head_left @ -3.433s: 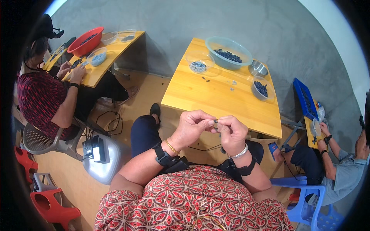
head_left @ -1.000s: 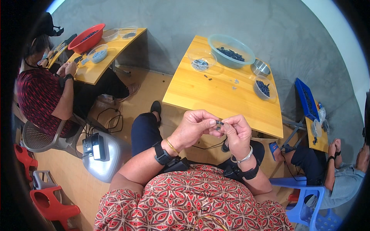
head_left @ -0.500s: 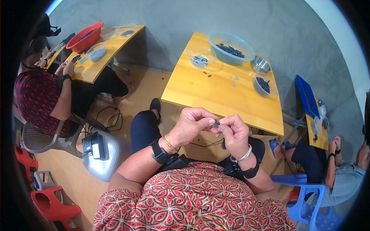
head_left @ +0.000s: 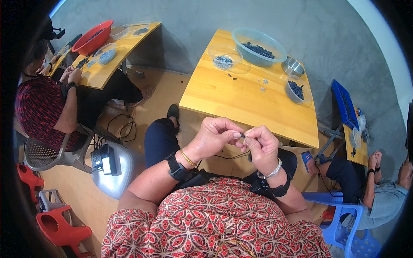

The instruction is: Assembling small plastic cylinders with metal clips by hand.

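Just off the near edge of the yellow table (head_left: 241,101), my two hands meet over one small dark part (head_left: 242,135). My left hand (head_left: 217,136) pinches it between thumb and forefinger. From the other side, the thumb and fingers of my right hand (head_left: 263,144) close on it too. The fingertips cover most of the part, so its exact kind cannot be made out. On the table, a clear bowl (head_left: 232,50) holds small silvery pieces, and a clear tub (head_left: 304,98) holds dark pieces. A few loose dark bits (head_left: 232,77) and silvery bits (head_left: 263,85) lie between them.
At the table's back stand a teal basin (head_left: 254,32) of dark parts and a metal bowl (head_left: 293,66). Co-workers sit left and right at other tables. A grey stool (head_left: 122,178) with a black box (head_left: 106,161) and cables stands left; a blue chair (head_left: 340,210) stands right.
My view has shifted slightly, and the table sits a little higher in the picture. Both hands keep their pinch on the small part, with only slight finger movement.
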Action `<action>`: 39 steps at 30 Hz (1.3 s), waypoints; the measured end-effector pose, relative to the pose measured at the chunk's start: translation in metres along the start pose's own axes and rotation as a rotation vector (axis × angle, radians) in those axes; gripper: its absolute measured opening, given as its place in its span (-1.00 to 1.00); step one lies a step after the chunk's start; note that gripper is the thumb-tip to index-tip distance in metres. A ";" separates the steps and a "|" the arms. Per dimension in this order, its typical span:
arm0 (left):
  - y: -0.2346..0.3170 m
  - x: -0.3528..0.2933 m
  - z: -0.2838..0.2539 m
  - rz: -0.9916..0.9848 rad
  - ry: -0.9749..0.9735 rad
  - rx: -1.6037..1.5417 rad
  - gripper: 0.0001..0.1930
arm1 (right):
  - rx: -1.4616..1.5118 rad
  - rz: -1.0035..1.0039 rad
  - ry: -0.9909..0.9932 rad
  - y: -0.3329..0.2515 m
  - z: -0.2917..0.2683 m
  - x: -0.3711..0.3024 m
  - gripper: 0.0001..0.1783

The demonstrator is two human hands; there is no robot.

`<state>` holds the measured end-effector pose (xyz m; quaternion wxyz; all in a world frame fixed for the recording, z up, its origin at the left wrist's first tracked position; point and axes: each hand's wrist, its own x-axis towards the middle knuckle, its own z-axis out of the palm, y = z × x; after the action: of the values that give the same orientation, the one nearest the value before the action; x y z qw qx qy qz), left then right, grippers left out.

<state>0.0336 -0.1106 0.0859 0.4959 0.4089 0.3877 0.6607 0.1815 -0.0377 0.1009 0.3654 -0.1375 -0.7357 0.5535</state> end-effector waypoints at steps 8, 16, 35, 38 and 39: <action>-0.008 0.000 0.001 0.148 -0.022 0.113 -0.89 | 0.154 0.077 -0.011 -0.001 -0.004 -0.001 -0.95; -0.009 0.007 0.005 -0.067 0.048 -0.281 -0.85 | 0.275 0.162 0.073 0.009 -0.008 0.008 -0.98; -0.011 0.006 0.000 -0.092 0.085 -0.293 -0.85 | -0.559 -0.243 0.039 -0.007 -0.002 0.015 -0.86; -0.011 0.006 0.001 -0.101 0.087 -0.302 -0.85 | -0.629 -0.266 0.024 -0.007 -0.003 0.015 -0.88; -0.011 0.006 0.001 -0.101 0.088 -0.302 -0.85 | -0.648 -0.272 0.020 -0.007 -0.003 0.015 -0.87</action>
<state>0.0375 -0.1022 0.0773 0.5666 0.2804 0.3255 0.7031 0.1751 -0.0286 0.1133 0.3802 -0.1526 -0.8812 0.2360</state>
